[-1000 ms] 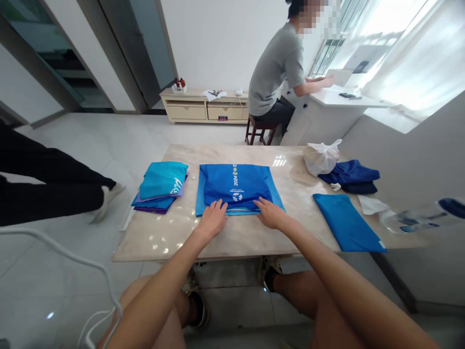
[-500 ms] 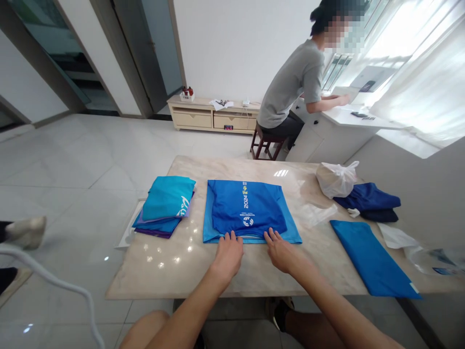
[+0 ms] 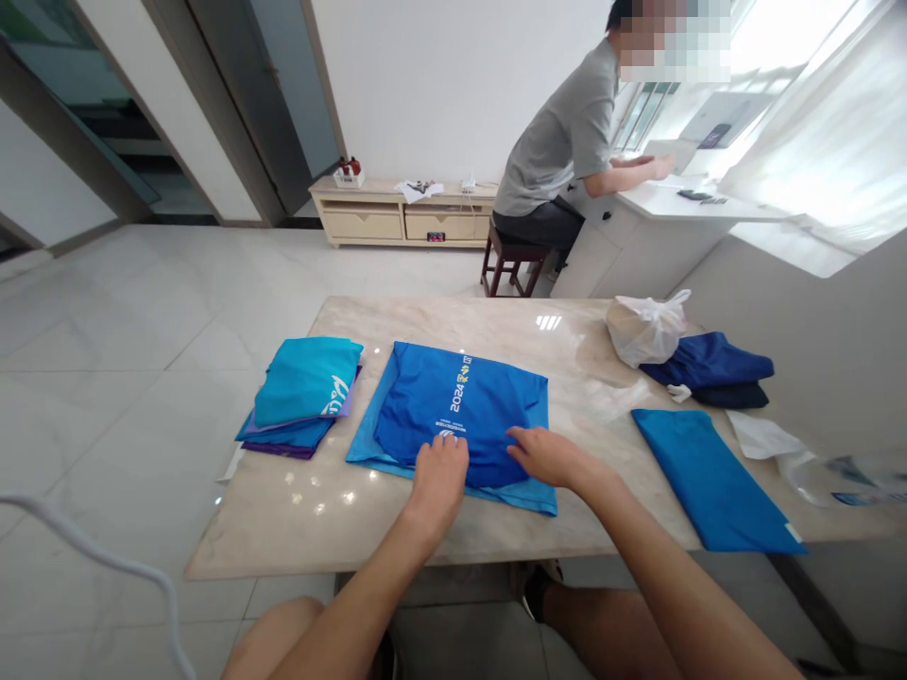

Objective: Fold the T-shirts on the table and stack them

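A folded blue shirt lies on the marble-patterned table, printed with "2024" and white and yellow marks. Its darker upper layer rests on a lighter blue layer that shows along the left and near edges. The shirt sits at a slant to the table edge. My left hand lies on its near part, fingers bent against the cloth and partly covering the round white logo. Over the right part is my right hand, fingers stretched to the left and slightly apart; whether the fingertips press the cloth is unclear.
To the left is a stack of folded shirts. A folded blue garment, dark blue clothing, a white plastic bag and clear packaging lie on the right. Beyond the table, a person sits at a white desk.
The shirt has turned clockwise, its near right corner now closer to me. Both hands have shifted from its near edge further onto the cloth. The camera view has shifted slightly.
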Motion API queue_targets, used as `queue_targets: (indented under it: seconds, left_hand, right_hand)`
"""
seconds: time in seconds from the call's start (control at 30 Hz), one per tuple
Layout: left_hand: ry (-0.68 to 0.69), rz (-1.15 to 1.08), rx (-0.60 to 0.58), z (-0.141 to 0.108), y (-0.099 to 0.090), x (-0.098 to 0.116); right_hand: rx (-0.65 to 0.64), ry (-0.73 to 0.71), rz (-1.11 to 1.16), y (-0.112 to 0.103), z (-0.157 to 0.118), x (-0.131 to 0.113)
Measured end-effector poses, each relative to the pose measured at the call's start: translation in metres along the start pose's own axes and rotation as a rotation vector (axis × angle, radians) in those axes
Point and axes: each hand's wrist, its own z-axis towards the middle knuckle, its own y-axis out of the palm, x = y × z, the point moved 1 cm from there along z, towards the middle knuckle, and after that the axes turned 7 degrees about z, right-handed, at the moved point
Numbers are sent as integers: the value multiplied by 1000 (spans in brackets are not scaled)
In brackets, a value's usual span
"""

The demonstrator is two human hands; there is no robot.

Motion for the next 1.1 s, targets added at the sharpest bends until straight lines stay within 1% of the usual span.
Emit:
queue_targets:
  seconds: [0.07,0.13,0.17,0.23,0.37,0.53,0.63,0.73,0.87,1.0,1.1]
  left_hand:
    - [100,-30,-12,0,6,22]
    - [168,-68,-33,0,12,43]
    - [181,-86,-41,-1,15,53]
    - [161,-113,-59,-1,19,69]
    - [68,-110,-43,1,23,93]
    - [28,-97,-8,8,28,113]
    - [33,-65,-2,12,32,121]
    - [33,-36,-3,17,34,122]
    - [24,-34,-43,26,35,117]
    - [63,-54,-86,33,36,108]
    - [80,-82,-99,36,33,102]
  right_hand:
    - [25,53,35,-8,1,23]
    - [27,120,56,-14,0,44]
    - [27,154,56,-15,-1,52]
    - [26,201,54,-16,-3,64]
    - [24,224,81,-14,-8,73]
    - [70,212,85,-17,-14,70]
    - [91,212,84,-18,-18,67]
    - [84,213,88,-18,-23,63]
    - [71,234,80,-17,-27,62]
    - [69,273,71,-16,-29,64]
    - [58,323,79,-17,-26,67]
